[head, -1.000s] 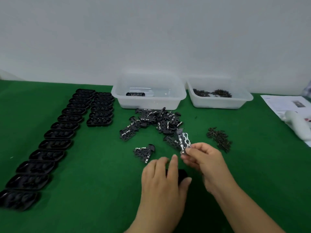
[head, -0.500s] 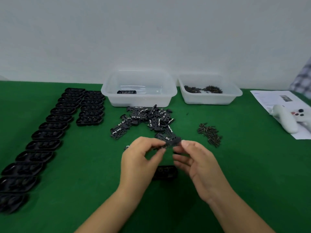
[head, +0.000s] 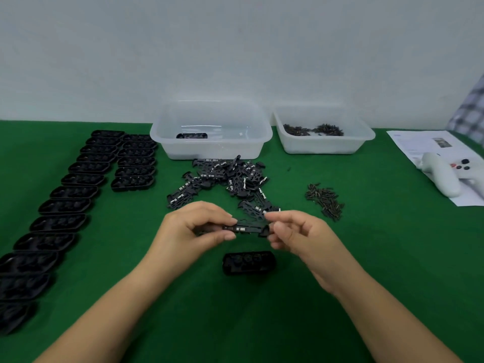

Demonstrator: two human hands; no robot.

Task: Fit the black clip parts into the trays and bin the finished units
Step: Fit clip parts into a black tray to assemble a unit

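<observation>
Green felt (head: 366, 258) covers the table below a plain pale wall (head: 235, 48). Above a lone black tray (head: 248, 262), the left hand (head: 193, 229) and right hand (head: 298, 237) pinch opposite ends of one black clip part (head: 248, 228). Behind it sit the loose clip pile (head: 230, 176) and a clear bin (head: 212, 129).

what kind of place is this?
Likely a small manual assembly bench: rows of black trays on green felt, a loose pile of clip parts, and clear bins by the wall.
</observation>
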